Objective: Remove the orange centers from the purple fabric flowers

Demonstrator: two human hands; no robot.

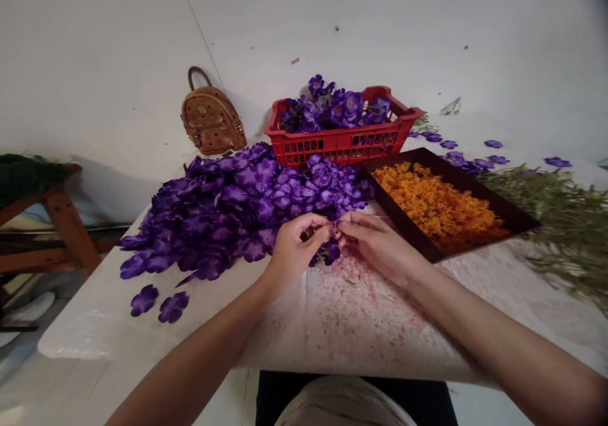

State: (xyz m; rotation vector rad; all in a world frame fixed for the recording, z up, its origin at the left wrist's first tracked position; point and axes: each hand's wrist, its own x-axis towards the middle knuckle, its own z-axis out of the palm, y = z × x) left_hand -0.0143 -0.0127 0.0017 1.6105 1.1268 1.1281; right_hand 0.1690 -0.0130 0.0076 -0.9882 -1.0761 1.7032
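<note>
My left hand (298, 242) and my right hand (373, 239) meet over the middle of the table, their fingertips nearly touching. Between them is a small purple flower (335, 228) with a yellowish centre, pinched by both hands. Just below the fingertips hang purple petals (329, 252), partly covered by my left fingers. A large heap of purple petals (218, 204) lies to the left and behind my hands. To the right stands a dark box (408, 226) holding orange flower pieces (434, 204).
A red basket (332, 141) of purple flowers stands at the back. Behind the heap is a brown backpack (211, 119). Green stems (560, 217) lie at the right, two loose petals (173, 306) at the left front. A wooden stool (71, 223) is beyond the table (304, 337).
</note>
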